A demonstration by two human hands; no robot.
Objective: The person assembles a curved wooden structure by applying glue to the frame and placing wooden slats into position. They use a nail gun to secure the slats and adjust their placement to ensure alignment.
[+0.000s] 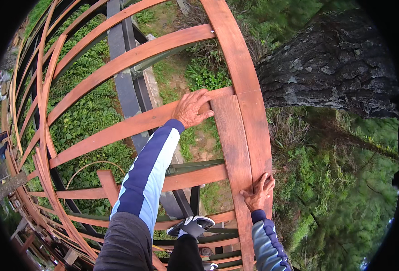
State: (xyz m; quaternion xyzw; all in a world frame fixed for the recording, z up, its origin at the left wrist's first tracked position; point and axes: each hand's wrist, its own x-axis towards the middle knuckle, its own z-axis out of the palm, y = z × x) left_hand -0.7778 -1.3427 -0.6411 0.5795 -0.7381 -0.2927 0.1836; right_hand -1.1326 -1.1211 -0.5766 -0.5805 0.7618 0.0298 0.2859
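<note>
My left hand [192, 108] lies across a reddish-brown wooden joist [118, 133], its fingers over the far edge and its thumb along the near edge. Just past the thumb is the square end of a wooden plank [231, 131]. This plank lies flat against the inner side of a long edge board [250, 101], with a thin seam between them. My right hand [259, 192] rests over that seam lower down, fingers spread onto the edge board and thumb on the plank. Neither hand holds a tool.
Parallel joists cross dark metal beams [127, 58], with open gaps showing plants and soil below. My shoe [195, 224] stands on the frame near the lower edge. A thick tree trunk [330, 65] rises beside the edge board. Loose long strips [50, 194] lie at left.
</note>
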